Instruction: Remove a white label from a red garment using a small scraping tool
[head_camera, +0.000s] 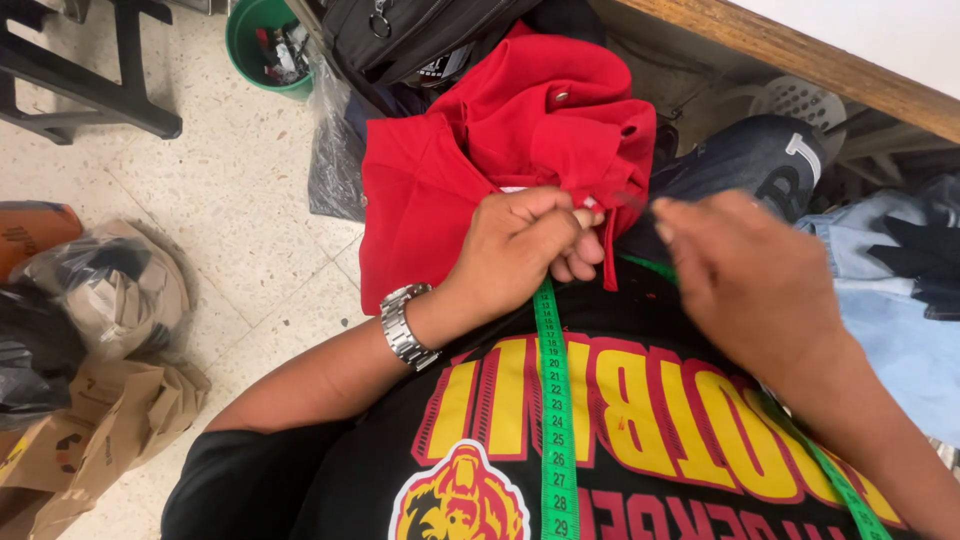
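A red garment (480, 150) with metal snaps lies bunched on my lap. My left hand (525, 240), a metal watch on its wrist, is closed and pinches a red edge of the garment near a hanging red strip (610, 255). My right hand (745, 275) is blurred, just right of that spot, fingers curled toward the same edge; whether it holds anything is unclear. A green measuring tape (555, 420) hangs around my neck over my black printed shirt.
A black bag (420, 35) and a green bucket (262, 45) stand beyond the garment. Brown paper bags (110, 300) and plastic bags lie on the tiled floor at left. A wooden table edge (800, 60) runs top right, with denim clothes (890, 290) at right.
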